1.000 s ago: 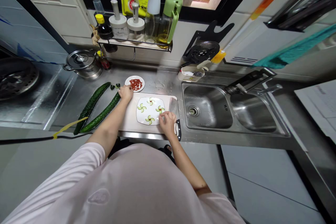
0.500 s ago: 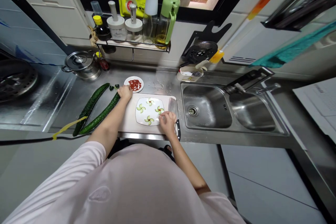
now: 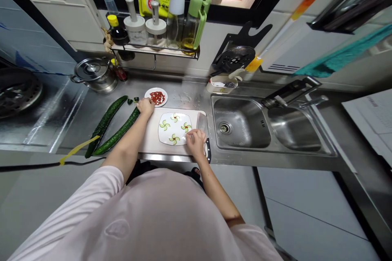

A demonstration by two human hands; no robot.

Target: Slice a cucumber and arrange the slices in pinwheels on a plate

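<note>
My left hand (image 3: 145,106) is closed, its fingers curled down at the upper end of one long cucumber (image 3: 120,135); whatever it grips is hidden. A second cucumber (image 3: 107,120) lies to its left, and small cut cucumber pieces (image 3: 130,101) sit by the fingers. My right hand (image 3: 196,142) is pinched at the right edge of a white plate (image 3: 169,124), and anything between the fingertips is too small to make out. Several green pinwheel shapes, some red-centred, lie on the plate. Beneath it is a white cutting board (image 3: 149,140). A knife (image 3: 208,149) lies beside my right hand.
Behind the board stands a small plate of red bits (image 3: 157,98). To the right is a double steel sink (image 3: 241,126). A lidded pot (image 3: 95,75) is at the back left, below a shelf of bottles and jars (image 3: 156,49). A yellow strip (image 3: 79,147) crosses the counter's front edge.
The camera view has shifted very slightly. Both hands stay in nearly the same places, and the plate, cucumbers and knife have not visibly moved.
</note>
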